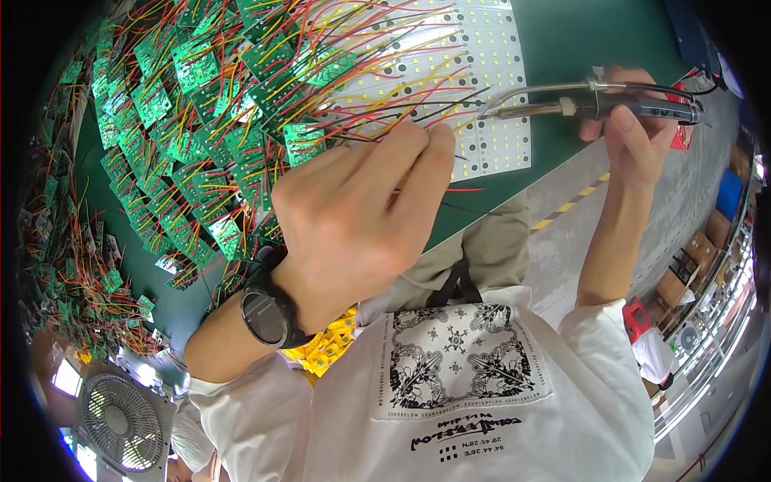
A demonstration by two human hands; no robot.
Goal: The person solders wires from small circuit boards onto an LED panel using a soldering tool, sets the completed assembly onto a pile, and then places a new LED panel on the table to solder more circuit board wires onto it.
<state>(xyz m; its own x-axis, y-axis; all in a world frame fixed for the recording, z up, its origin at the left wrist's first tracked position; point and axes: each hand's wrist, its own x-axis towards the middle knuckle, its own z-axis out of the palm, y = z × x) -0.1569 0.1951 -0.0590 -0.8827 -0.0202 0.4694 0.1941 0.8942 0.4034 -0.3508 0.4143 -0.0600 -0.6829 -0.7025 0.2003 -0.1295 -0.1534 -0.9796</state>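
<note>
My left hand [353, 209], a black watch on its wrist, is closed in a pinch on thin wires [409, 112] in black, red and yellow. Its fingers rest over the lower edge of a white LED panel [502, 60] dotted with small yellowish chips. The wires run from green circuit boards [305, 141] crowded to its left. In my right hand [634, 132] is a black-handled soldering iron [618, 104] with a thin curved tube along its top. Its tip points left, over the panel and close to the wire ends, just right of my left fingertips.
Many more wired boards [193, 68] cover the left of the green table [562, 40]. The table's edge slants past my legs. Beyond it lies a grey floor [562, 249] with a yellow-black stripe. A fan [120, 422] stands lower left; cardboard boxes [699, 249] are at far right.
</note>
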